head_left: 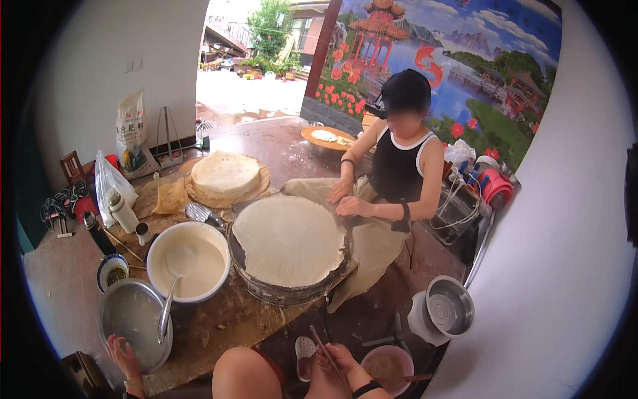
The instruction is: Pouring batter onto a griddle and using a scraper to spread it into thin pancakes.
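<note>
My left hand (124, 358) is at the near left rim of a wide metal basin (154, 364), fingers apart and reaching over the edge. Cloudy liquid lies inside the basin. Above my lap, my right hand (339, 359) is closed around a thin, flat brown stick (319, 337); its exact kind is unclear. A large, pale round flatbread (289, 239) covers the round griddle (279, 292) ahead of me. Left of it stands a white basin (151, 271) of creamy batter, where a metal ladle (166, 309) leans on the rim.
Across the griddle sits a co-worker (405, 156), both hands near its far right edge. Finished flatbreads (224, 174) are stacked at the back left. A thermos (122, 211) and a patterned bowl (111, 271) stand left. A pink bowl (402, 359) and metal pot (450, 306) are right.
</note>
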### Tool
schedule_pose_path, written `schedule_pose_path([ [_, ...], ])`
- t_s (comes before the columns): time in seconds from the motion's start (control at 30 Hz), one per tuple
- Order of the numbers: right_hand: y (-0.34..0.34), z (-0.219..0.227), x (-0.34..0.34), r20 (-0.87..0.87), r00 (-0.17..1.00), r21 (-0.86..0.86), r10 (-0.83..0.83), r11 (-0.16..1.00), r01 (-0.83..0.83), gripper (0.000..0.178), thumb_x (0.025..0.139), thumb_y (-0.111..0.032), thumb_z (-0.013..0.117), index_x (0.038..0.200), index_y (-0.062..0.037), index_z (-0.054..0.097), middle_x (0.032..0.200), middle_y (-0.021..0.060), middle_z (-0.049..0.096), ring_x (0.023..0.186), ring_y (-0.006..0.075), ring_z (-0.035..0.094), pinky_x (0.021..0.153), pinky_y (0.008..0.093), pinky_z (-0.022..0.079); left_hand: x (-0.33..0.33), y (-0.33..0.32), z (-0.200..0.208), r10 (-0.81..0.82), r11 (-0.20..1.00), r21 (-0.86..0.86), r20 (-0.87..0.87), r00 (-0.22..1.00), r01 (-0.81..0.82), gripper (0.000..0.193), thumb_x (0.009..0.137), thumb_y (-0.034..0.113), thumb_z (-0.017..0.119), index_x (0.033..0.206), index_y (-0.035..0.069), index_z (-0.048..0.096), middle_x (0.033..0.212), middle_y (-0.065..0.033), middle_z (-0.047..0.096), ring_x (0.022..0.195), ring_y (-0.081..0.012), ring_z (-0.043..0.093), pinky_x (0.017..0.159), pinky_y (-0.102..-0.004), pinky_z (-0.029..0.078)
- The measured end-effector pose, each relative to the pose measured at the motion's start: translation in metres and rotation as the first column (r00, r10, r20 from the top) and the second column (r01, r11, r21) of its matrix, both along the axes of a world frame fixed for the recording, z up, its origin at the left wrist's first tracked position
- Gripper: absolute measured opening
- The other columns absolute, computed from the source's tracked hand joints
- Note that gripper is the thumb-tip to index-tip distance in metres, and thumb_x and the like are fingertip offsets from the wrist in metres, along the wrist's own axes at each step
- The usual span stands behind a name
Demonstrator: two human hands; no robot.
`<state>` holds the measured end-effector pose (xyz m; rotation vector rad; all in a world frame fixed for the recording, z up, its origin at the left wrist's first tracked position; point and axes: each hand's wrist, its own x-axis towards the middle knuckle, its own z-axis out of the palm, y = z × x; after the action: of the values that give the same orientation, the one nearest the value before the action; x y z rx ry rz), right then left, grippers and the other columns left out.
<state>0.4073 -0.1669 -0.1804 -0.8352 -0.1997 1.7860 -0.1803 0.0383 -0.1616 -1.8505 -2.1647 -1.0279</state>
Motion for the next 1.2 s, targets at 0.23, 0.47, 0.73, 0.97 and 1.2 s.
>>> schedule_pose_path([
  [0.23, -0.002, -0.021, 0.006, 0.025, 0.997, -0.097, -0.069, 0.993, 0.071, 0.039, 0.096, -0.044, 0.052, 0.101, -0.0053, 0.057, 0.078, 0.0039, 0.053, 0.065, 0.0148, 0.050, 0.062, 0.0281, 0.042, 0.016, -0.006, 0.017, 0.041, 0.999, -0.006, -0.044, 0.998, -0.042, 0.023, 0.072, 0.004, 0.062, 0.094, 0.005, 0.055, 0.121, -0.0151, 0.049, 0.120, -0.0365, 0.043, 0.105, -0.0476, 0.029],
  [0.47, -0.002, -0.045, 0.021, -0.158, 0.986, 0.072, 0.047, 0.997, -0.036, 0.039, 0.096, -0.042, 0.053, 0.100, -0.0037, 0.058, 0.080, 0.0052, 0.055, 0.069, 0.0168, 0.053, 0.065, 0.0295, 0.044, 0.046, -0.018, 0.069, 0.041, 0.978, -0.189, -0.216, 0.976, -0.083, 0.025, 0.083, 0.021, 0.063, 0.103, 0.008, 0.068, 0.115, -0.0120, 0.062, 0.117, -0.0340, 0.049, 0.102, -0.0452, 0.036],
  [0.73, 0.002, -0.002, -0.002, 0.089, 0.994, -0.112, -0.056, 0.992, 0.066, 0.037, 0.096, -0.041, 0.053, 0.098, -0.0041, 0.057, 0.075, 0.0030, 0.050, 0.064, 0.0158, 0.049, 0.060, 0.0283, 0.042, 0.037, -0.008, 0.036, 0.062, 0.995, -0.069, -0.051, 0.997, -0.066, 0.027, 0.068, 0.002, 0.063, 0.094, 0.004, 0.055, 0.120, -0.0153, 0.047, 0.122, -0.0358, 0.040, 0.107, -0.0478, 0.027],
  [0.97, 0.002, -0.017, 0.005, -0.043, 0.999, 0.050, 0.021, 0.999, -0.019, 0.036, 0.095, -0.043, 0.054, 0.086, -0.0080, 0.049, 0.070, 0.0008, 0.042, 0.058, 0.0132, 0.041, 0.054, 0.0269, 0.036, 0.036, -0.012, 0.038, 0.067, 0.993, -0.094, -0.058, 0.996, -0.072, 0.029, 0.068, 0.003, 0.063, 0.096, 0.005, 0.055, 0.120, -0.0145, 0.047, 0.122, -0.0353, 0.041, 0.104, -0.0471, 0.029],
  [1.2, 0.000, -0.013, 0.002, -0.150, 0.988, 0.080, 0.023, 0.997, -0.012, 0.038, 0.094, -0.045, 0.054, 0.090, -0.0083, 0.050, 0.070, 0.0003, 0.041, 0.061, 0.0126, 0.042, 0.054, 0.0259, 0.036, 0.036, -0.010, 0.038, 0.034, 0.995, -0.094, -0.044, 0.998, -0.038, 0.026, 0.070, 0.003, 0.062, 0.095, 0.005, 0.055, 0.117, -0.0137, 0.047, 0.119, -0.0338, 0.042, 0.101, -0.0465, 0.031],
])
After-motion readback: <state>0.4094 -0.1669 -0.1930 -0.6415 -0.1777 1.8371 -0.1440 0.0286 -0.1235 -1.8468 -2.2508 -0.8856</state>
